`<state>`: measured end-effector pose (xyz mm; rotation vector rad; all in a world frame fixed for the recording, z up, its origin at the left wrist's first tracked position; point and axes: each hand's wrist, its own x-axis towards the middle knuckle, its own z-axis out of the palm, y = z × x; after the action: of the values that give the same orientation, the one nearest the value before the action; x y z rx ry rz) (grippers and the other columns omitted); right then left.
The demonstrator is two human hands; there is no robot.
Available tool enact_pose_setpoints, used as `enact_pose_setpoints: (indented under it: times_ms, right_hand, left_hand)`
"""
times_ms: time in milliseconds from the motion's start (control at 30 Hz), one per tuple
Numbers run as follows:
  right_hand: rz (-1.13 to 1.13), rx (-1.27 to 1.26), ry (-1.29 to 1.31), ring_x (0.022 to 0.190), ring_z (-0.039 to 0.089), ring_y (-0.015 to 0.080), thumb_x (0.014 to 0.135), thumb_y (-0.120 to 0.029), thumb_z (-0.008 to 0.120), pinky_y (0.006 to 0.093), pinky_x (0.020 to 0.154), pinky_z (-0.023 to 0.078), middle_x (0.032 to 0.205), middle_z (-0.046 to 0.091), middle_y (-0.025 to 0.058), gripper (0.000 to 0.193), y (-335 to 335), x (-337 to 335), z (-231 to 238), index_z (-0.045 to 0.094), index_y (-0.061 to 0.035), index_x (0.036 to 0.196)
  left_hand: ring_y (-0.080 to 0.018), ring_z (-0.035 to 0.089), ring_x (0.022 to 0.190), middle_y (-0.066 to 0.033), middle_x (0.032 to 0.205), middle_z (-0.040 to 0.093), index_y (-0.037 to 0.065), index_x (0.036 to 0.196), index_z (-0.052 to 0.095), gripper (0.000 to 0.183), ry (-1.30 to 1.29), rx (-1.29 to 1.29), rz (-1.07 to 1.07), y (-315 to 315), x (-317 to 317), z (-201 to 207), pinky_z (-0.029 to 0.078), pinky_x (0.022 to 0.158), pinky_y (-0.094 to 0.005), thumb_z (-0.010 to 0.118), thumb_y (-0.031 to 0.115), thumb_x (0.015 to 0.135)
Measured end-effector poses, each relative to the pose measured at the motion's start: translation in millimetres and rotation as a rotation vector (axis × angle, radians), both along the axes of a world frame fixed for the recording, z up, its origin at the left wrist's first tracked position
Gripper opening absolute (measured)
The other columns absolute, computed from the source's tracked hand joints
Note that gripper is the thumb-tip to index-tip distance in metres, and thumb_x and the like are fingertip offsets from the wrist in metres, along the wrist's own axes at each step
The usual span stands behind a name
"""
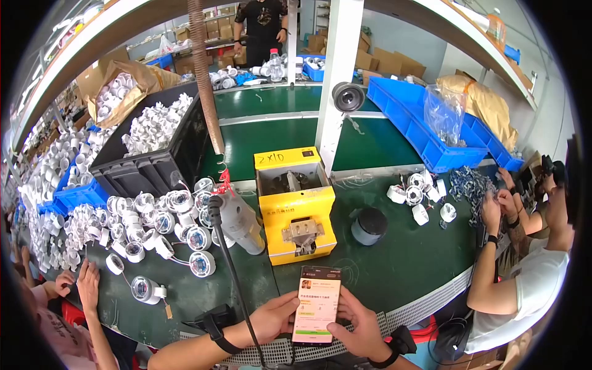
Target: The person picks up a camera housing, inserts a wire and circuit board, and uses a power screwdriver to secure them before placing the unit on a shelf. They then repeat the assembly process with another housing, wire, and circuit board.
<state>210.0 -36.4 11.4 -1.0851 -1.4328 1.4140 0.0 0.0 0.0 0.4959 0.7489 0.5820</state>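
Bright, fairly even white light fills the scene, leaving only soft, faint shadows on the green tabletop (394,259). The phone (316,308) has a lit, pale screen, its finest print too small to make out. Fisheye distortion bows the overhead shelf (142,31) into an arch, and detail softens toward the black, rounded rim.

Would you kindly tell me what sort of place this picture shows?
It looks like a small-parts assembly workshop: a black crate is heaped with white parts, and a yellow machine stands on a green workbench.
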Motion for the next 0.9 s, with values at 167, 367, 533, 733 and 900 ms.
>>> enact_pose_setpoints:
  times_ms: [167,367,533,733,900]
  right_hand:
    - [-0.026,0.016,0.036,0.114,0.056,0.0238,0.083,0.0,0.065,0.0354,0.096,0.046,0.13,0.051,0.0221,0.075,-3,-1,2,0.022,0.0062,0.144]
    - [-0.016,0.027,0.025,0.114,0.056,0.0233,0.083,0.0,0.065,0.0351,0.095,0.046,0.13,0.051,0.0221,0.075,-1,-1,1,0.022,0.0066,0.144]
    - [-0.009,0.017,0.006,0.115,0.055,0.0231,0.083,-0.001,0.065,0.035,0.096,0.046,0.13,0.051,0.0218,0.075,-2,-1,3,0.022,0.0066,0.144]
    - [-0.025,0.04,-0.015,0.114,0.057,0.0237,0.083,-0.006,0.067,0.0351,0.095,0.047,0.128,0.052,0.0213,0.076,-3,2,-7,0.024,0.0055,0.144]
    - [-0.033,0.044,-0.003,0.112,0.059,0.0241,0.083,-0.01,0.069,0.0342,0.093,0.049,0.126,0.054,0.0219,0.076,0,0,-4,0.026,0.0048,0.143]
  left_hand:
    - [-0.0187,0.06,0.107,-0.0102,0.124,0.055,0.006,0.14,0.034,0.042,0.031,-0.008,0.001,0,2,2,0.052,0.09,-0.0339,0.036,0.026,0.103]
    - [-0.0208,0.058,0.112,-0.0115,0.128,0.053,0.006,0.142,0.032,0.043,0.046,-0.018,-0.004,1,0,4,0.05,0.093,-0.036,0.033,0.025,0.104]
    - [-0.0217,0.057,0.113,-0.0118,0.13,0.052,0.006,0.143,0.031,0.043,0.044,-0.007,-0.013,0,1,5,0.05,0.094,-0.0369,0.032,0.024,0.104]
    - [-0.0216,0.058,0.113,-0.0116,0.128,0.053,0.005,0.141,0.032,0.043,0.049,-0.008,-0.012,-2,1,5,0.05,0.093,-0.0365,0.034,0.024,0.103]
    - [-0.0217,0.057,0.113,-0.0118,0.127,0.054,0.004,0.14,0.034,0.042,0.057,-0.006,-0.016,0,0,9,0.05,0.093,-0.0368,0.034,0.024,0.103]
